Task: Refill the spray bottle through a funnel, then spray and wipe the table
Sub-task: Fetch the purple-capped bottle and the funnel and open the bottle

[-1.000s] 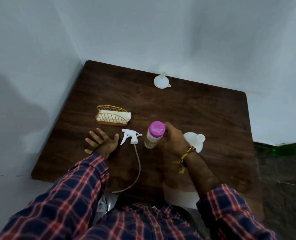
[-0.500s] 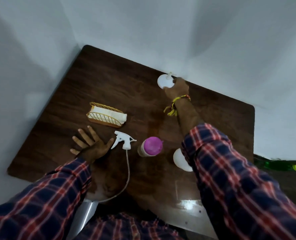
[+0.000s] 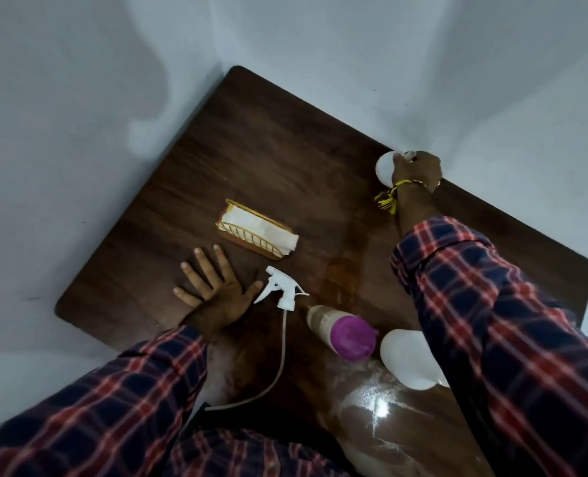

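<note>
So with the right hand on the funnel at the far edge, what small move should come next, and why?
Probably lift the funnel and carry it toward the white bottle: the right hand is closed around its spout, and the spray head already lies off on the table.

Left hand (image 3: 216, 290) flat, palm down, fingers (image 3: 204, 266) spread. Right arm stretched far forward, plaid sleeve pushed back, right hand (image 3: 416, 170) curled closed.

- I see long plaid sleeves (image 3: 485, 304) on both arms: navy crossed with red and thin white lines.
- A yellow thread band (image 3: 394, 192) with dark tassel ends circles my right wrist.
</note>
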The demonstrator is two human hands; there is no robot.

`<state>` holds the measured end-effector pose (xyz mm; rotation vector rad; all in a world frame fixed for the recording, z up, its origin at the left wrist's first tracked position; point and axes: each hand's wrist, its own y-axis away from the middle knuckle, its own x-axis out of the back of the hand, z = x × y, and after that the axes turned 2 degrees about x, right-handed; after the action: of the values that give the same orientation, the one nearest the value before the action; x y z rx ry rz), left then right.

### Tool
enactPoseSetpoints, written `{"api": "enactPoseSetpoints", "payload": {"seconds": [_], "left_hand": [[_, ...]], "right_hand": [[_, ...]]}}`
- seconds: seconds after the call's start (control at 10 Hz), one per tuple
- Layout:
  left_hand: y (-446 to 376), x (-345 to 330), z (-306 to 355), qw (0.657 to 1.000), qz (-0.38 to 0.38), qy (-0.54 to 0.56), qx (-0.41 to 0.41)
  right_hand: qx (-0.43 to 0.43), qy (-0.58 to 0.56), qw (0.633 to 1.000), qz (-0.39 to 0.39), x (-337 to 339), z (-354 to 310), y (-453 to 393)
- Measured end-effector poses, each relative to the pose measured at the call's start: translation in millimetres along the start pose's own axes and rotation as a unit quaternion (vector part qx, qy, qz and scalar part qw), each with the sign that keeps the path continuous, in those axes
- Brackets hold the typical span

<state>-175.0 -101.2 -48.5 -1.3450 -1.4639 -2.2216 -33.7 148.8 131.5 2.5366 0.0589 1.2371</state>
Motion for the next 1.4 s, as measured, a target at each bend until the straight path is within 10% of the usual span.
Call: {"api": "enactPoseSetpoints", "payload": {"seconds": [0.4,0.7,1.0,1.2,1.4], "left_hand": [[8,0,-2,0.999,0.041,0.014,-0.007],[37,27,-9,0.992,0.057,0.1,-0.044],[153,25,26,0.819,0.301,0.275,-0.404],[220,10,45,0.671,0.31,0.267,-0.618],[235,-31,89,0.736,0.133,0.211,-0.63]], "right_hand": [[0.055,-0.194,0.969,0.144,34,76,4],[-0.075,-0.539,0.836,0.07,105,102,106],[-0.135,-0.641,0.724,-0.216,130,171,188],[-0.102,-0.653,0.72,-0.21,138,207,215],[-0.124,-0.54,0.825,-0.114,150,229,225]]}}
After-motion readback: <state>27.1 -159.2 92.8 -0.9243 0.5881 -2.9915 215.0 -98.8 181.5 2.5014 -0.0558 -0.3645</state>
